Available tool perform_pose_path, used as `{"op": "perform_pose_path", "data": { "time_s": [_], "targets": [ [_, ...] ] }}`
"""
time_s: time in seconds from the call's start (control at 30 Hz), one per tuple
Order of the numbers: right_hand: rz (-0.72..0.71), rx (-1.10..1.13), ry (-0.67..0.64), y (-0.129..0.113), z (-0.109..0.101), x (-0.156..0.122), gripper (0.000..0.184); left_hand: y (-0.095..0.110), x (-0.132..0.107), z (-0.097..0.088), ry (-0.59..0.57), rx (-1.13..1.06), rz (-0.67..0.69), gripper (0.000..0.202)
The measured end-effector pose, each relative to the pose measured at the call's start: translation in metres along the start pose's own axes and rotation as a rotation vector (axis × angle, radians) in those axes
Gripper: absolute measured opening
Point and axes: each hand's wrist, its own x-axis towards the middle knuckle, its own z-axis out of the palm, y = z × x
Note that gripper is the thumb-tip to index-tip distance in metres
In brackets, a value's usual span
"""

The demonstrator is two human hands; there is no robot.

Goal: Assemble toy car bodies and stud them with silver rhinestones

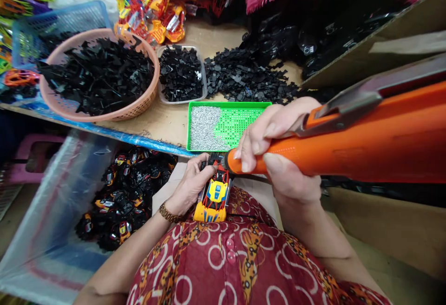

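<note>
My left hand (191, 182) is closed around the far end of a toy car (212, 198) with a yellow and red body, held close against my shirt. In my right hand (278, 151) is an orange power screwdriver (362, 137), its metal lever under my fingers. The screwdriver's nose meets the car's far end, beside my left fingertips; the exact contact point is hidden. Just beyond lies a green tray (230, 104), with small silver screws (205, 128) heaped on its left side.
A pink basket (155, 86) and a clear box (204, 82) hold black plastic parts, with more parts (247, 75) heaped alongside. At lower left, a plastic-lined bin (45, 230) contains toy cars (121, 202). Cardboard (383, 40) stands at right; orange car bodies (156, 12) lie behind.
</note>
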Motion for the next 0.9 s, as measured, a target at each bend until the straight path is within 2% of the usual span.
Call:
{"op": "perform_pose_path", "data": {
  "time_s": [0.1,0.17,0.23,0.33,0.47,0.53,0.57,0.63,0.73,0.83,0.9],
  "targets": [
    [-0.097,0.155,0.071,-0.009,-0.006,0.011,0.022,0.001,-0.002,-0.002,0.073,-0.019,-0.058,0.025],
    [-0.122,0.172,0.139,-0.020,-0.013,0.018,0.026,0.001,-0.002,-0.005,0.156,-0.065,-0.118,0.039],
    [-0.151,0.141,0.156,-0.027,-0.023,0.023,0.028,-0.001,-0.001,-0.012,0.162,-0.121,-0.150,0.049],
    [-0.167,0.050,0.168,-0.023,-0.041,0.026,0.032,-0.006,-0.001,-0.022,-0.035,-0.204,-0.111,0.049],
    [-0.043,-0.016,0.207,-0.003,-0.061,0.025,0.031,-0.017,-0.002,-0.023,-0.334,-0.324,-0.165,0.057],
    [-0.028,-0.023,0.225,0.006,-0.066,0.024,0.030,-0.017,-0.003,-0.022,-0.409,-0.333,-0.201,0.058],
    [-0.039,-0.024,0.238,0.009,-0.067,0.025,0.030,-0.015,-0.003,-0.022,-0.416,-0.317,-0.177,0.057],
    [-0.077,-0.027,0.267,0.013,-0.069,0.026,0.032,-0.005,-0.004,-0.025,-0.390,-0.205,-0.039,0.057],
    [-0.086,-0.017,0.285,0.014,-0.070,0.028,0.033,0.018,-0.008,-0.036,-0.334,0.183,0.296,0.066],
    [-0.113,-0.021,0.288,0.016,-0.073,0.031,0.030,0.033,-0.013,-0.050,-0.190,0.662,0.695,0.070],
    [-0.158,-0.026,0.296,0.017,-0.075,0.034,0.029,0.034,-0.016,-0.058,-0.076,0.916,0.909,0.068]
  ]
}}
